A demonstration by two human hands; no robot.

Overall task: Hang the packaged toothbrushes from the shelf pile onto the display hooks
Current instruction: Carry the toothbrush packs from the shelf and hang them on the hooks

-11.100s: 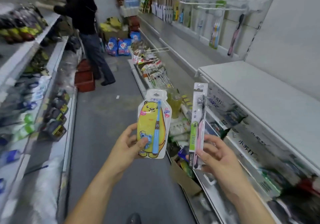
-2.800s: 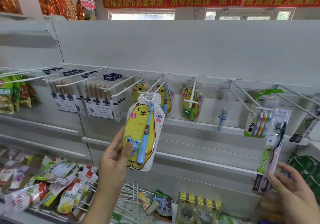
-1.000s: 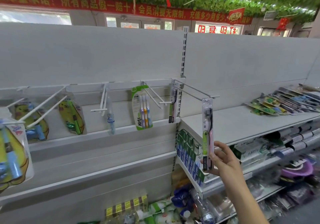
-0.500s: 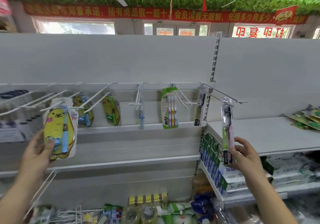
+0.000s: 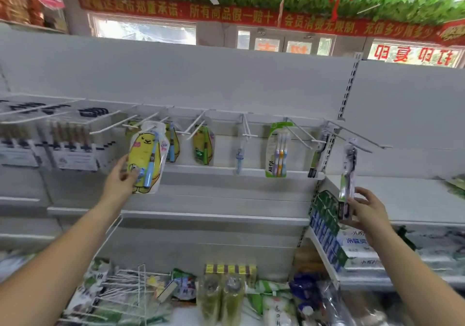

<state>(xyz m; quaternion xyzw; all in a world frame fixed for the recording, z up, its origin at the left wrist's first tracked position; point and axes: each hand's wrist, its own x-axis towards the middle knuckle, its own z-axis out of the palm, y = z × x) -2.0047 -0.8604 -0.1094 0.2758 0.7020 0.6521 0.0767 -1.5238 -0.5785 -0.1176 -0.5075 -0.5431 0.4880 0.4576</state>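
Shop aisle, white back panel [image 5: 201, 79] with a row of wire display hooks [image 5: 362, 137]. Left hand [image 5: 120, 182] pinches the yellow bear toothbrush pack [image 5: 144, 157] at its lower edge, with the pack's top up among the hook tips; whether it is threaded on, cannot tell. Right hand [image 5: 367, 207] grips the slim pink toothbrush pack [image 5: 348, 174] by its bottom end, upright, top just under a hook wire. Three-brush pack [image 5: 276, 149] hangs between them.

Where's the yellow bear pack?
In the head view, left of centre: the left hand holds the yellow bear pack up before similar hanging bear packs.
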